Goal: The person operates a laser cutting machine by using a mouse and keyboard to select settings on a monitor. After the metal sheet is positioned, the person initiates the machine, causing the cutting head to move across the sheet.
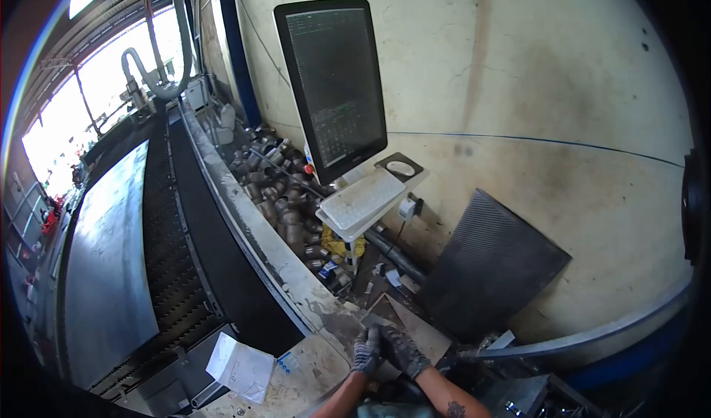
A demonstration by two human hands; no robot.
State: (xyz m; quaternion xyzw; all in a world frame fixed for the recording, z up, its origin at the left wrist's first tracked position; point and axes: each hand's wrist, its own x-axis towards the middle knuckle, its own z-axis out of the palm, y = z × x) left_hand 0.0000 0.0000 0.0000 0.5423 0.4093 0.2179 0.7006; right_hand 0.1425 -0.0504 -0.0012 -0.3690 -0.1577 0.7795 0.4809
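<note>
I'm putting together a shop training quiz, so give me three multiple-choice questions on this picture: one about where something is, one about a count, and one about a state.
1. Where is the white keyboard?
A) on a tray under the monitor
B) on the machine bed
C) on the floor

2. How many of the person's hands wear gloves?
A) none
B) one
C) both

3. How is the dark ribbed mat placed?
A) rolled up
B) leaning on the wall
C) lying flat on the machine bed

Answers:
1 A: the keyboard lies on the tray just below the screen.
2 C: the left hand and the right hand both show grey gloves.
3 B: the mat stands tilted with its upper edge against the wall.
</note>
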